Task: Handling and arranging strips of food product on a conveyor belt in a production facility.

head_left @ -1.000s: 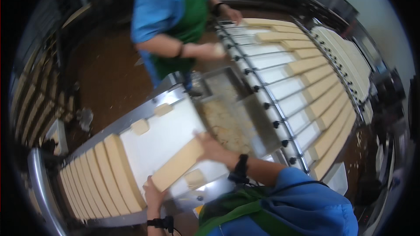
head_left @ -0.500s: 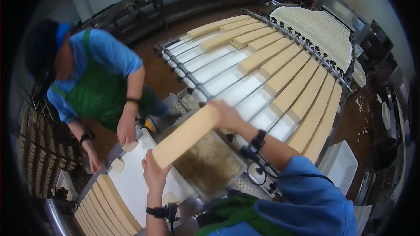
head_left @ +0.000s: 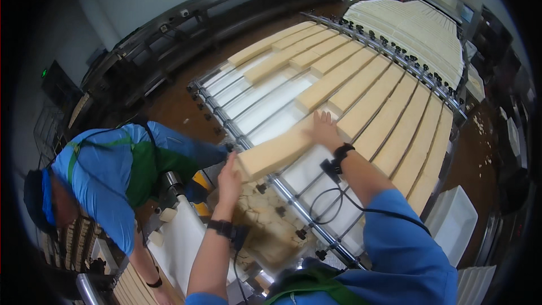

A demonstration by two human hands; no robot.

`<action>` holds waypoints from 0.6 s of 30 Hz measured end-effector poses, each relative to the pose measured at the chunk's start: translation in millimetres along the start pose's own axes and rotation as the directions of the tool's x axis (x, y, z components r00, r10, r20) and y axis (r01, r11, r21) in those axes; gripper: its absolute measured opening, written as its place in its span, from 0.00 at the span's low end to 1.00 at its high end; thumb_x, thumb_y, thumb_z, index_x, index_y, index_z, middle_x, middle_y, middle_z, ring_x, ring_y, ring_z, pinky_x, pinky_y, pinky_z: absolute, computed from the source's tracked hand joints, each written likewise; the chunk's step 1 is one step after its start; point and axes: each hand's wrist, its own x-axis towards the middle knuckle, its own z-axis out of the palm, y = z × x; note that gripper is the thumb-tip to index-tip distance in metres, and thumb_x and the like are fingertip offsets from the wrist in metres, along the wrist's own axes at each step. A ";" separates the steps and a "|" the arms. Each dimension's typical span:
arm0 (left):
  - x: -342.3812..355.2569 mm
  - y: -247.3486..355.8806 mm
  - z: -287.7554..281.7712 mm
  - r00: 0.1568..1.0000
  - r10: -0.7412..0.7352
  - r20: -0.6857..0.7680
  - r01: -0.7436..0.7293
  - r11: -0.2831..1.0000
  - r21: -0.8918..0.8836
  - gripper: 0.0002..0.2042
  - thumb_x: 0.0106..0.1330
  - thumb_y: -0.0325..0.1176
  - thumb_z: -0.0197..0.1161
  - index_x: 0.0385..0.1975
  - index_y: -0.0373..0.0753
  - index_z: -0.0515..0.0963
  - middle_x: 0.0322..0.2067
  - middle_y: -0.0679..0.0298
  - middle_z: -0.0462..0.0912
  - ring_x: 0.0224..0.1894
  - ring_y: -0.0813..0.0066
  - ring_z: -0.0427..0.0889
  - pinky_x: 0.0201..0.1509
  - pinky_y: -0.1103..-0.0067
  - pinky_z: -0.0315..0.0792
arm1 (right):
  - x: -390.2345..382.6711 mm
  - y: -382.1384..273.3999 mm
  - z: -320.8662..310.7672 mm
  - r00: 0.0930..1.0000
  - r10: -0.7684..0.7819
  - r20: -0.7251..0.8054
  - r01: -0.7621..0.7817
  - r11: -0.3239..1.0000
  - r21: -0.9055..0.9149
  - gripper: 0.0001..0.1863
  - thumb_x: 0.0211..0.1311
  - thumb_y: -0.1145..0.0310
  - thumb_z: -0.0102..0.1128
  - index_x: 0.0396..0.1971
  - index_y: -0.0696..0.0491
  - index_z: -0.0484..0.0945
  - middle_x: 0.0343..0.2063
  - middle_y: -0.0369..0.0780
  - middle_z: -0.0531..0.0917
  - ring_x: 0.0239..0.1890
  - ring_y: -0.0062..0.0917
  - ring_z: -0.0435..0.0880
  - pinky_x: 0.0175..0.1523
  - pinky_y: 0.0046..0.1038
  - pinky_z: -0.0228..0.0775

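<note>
My left hand (head_left: 228,178) grips the near-left end of a long cream-coloured block (head_left: 272,151) by the front metal rail (head_left: 292,197). My right hand (head_left: 322,130) is on its right end, fingers bent over it. The block lies at a slant over the sloped white conveyor (head_left: 259,107) with its thin metal dividing rods. Rows of similar long blocks (head_left: 406,130) rest between the rods. Below my left hand is a metal bin of pale scraps (head_left: 257,220).
A co-worker (head_left: 99,186) in blue and green bends at lower left over a second white belt (head_left: 180,237) with more slabs (head_left: 130,288). A white crate (head_left: 451,220) is at right. A dark conveyor (head_left: 169,28) runs along the back wall, beyond brown floor (head_left: 175,110).
Both my hands have carried the block up and away from the lower white belt onto the sloped conveyor. The co-worker has bent down leftward. The view has shifted.
</note>
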 end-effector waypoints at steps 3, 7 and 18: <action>11.7 6.1 53.3 0.996 -0.040 0.080 0.067 0.925 -0.373 0.29 0.57 0.18 0.50 0.61 0.43 0.63 0.38 0.60 0.76 0.33 0.76 0.73 0.38 0.80 0.69 | -8.7 30.1 -18.9 0.994 -0.063 -0.089 0.060 0.997 -0.043 0.44 0.51 0.47 0.60 0.61 0.60 0.56 0.53 0.54 0.70 0.60 0.41 0.65 0.63 0.32 0.57; 7.3 -21.8 70.3 0.977 -0.111 0.181 0.193 0.819 -0.540 0.29 0.56 0.17 0.50 0.61 0.36 0.60 0.44 0.61 0.76 0.37 0.79 0.74 0.41 0.83 0.70 | -72.8 84.6 -131.9 0.907 -0.219 0.359 0.086 0.932 0.353 0.23 0.54 0.54 0.61 0.38 0.61 0.76 0.32 0.44 0.82 0.37 0.28 0.80 0.47 0.30 0.71; -162.7 31.3 -37.2 0.741 0.142 0.657 0.119 0.934 -0.336 0.10 0.62 0.30 0.57 0.42 0.39 0.77 0.39 0.59 0.79 0.42 0.66 0.78 0.47 0.75 0.72 | -463.9 155.7 -174.6 -0.486 -0.552 0.678 -0.773 0.634 -0.038 0.14 0.62 0.73 0.49 0.45 0.62 0.75 0.39 0.43 0.81 0.39 0.24 0.80 0.45 0.23 0.73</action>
